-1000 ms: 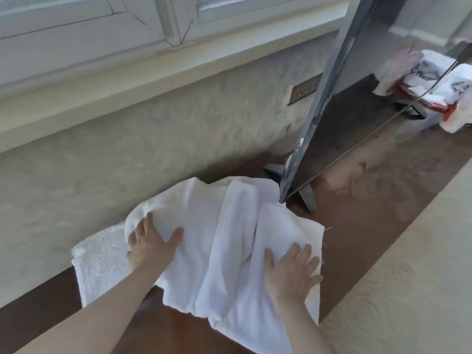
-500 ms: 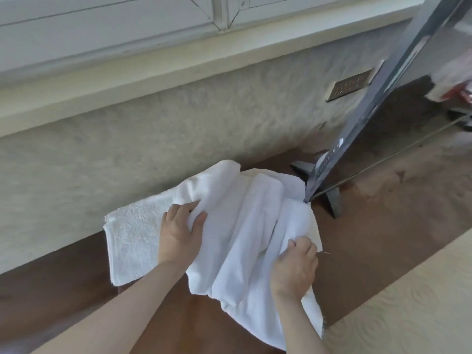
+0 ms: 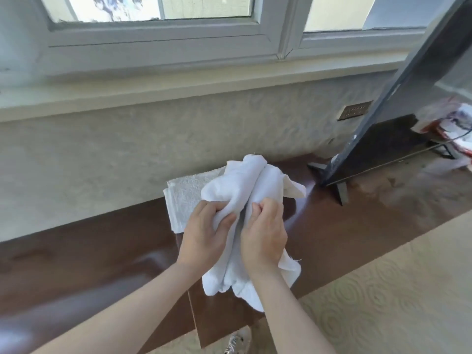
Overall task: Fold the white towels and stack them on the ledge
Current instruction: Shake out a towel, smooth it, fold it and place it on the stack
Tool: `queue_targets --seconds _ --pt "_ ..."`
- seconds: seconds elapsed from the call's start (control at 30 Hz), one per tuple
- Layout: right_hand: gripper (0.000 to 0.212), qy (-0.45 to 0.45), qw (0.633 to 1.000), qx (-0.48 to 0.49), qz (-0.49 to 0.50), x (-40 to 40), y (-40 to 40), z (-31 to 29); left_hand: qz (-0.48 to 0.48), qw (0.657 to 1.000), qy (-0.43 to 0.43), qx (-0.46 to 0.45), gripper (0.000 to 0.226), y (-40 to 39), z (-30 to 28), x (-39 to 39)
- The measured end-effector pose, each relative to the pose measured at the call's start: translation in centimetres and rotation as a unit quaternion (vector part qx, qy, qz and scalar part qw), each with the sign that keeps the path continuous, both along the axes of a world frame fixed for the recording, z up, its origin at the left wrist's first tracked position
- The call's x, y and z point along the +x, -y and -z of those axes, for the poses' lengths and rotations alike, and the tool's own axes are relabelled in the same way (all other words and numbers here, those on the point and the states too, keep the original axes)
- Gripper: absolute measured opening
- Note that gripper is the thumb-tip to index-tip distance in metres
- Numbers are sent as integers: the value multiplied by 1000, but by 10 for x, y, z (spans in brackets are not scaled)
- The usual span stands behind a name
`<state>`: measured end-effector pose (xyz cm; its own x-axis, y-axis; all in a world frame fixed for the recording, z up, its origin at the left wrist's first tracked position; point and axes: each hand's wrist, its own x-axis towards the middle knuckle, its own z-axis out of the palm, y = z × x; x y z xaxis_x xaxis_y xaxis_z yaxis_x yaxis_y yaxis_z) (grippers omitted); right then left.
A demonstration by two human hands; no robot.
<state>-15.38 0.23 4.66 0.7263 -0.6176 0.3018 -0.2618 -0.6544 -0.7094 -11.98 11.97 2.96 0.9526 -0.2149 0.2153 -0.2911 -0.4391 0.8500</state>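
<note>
A bunched white towel (image 3: 245,190) is being held over the brown ledge (image 3: 89,251), gathered into a long crumpled roll running from near the wall towards the ledge's front edge, where its lower end is hanging down past that edge. The left hand (image 3: 204,233) is gripping the towel's left side with fingers and thumb curled round a fold of cloth. The right hand (image 3: 263,233) is gripping the right side, its fingers curled into the fabric, and the two hands are sitting just beside each other with a narrow crease of towel between them. Under the far part of the bunched towel a folded white towel (image 3: 181,198) is lying flat on the ledge, close to the back edge by the textured wall (image 3: 127,154); the bunched one is overlapping its right portion. Further right along the ledge a dark flat screen (image 3: 398,103) is standing on its foot, leaning across the view. Beyond it a crumpled white and red bundle (image 3: 452,123) is lying at the right end. Above the wall a pale sill and window frame (image 3: 163,44) are running across.
</note>
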Motion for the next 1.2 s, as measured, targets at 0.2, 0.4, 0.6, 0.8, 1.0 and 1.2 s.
queue_targets --seconds 0.2,0.4,0.6,0.8,1.0,1.2 --pt "15 48 995 -69 -46 -48 -144 -28 -76 995 35 -48 28 -144 -22 -67" --pt "15 62 980 -86 -167 -70 -274 -32 -182 980 32 -71 21 -273 -21 -116" --pt "16 32 958 -93 -270 -73 -375 -17 -264 962 4 -70 9 -370 -7 -134" --pt "15 12 959 -77 -274 -50 -401 -6 -261 963 -14 -68 11 -391 2 -109" --pt "12 35 985 -60 -155 -7 -350 -22 -161 985 11 -57 10 -340 -19 -46" --pt "16 64 996 -65 14 34 -242 -48 1 998 55 -39 13 -229 -54 30"
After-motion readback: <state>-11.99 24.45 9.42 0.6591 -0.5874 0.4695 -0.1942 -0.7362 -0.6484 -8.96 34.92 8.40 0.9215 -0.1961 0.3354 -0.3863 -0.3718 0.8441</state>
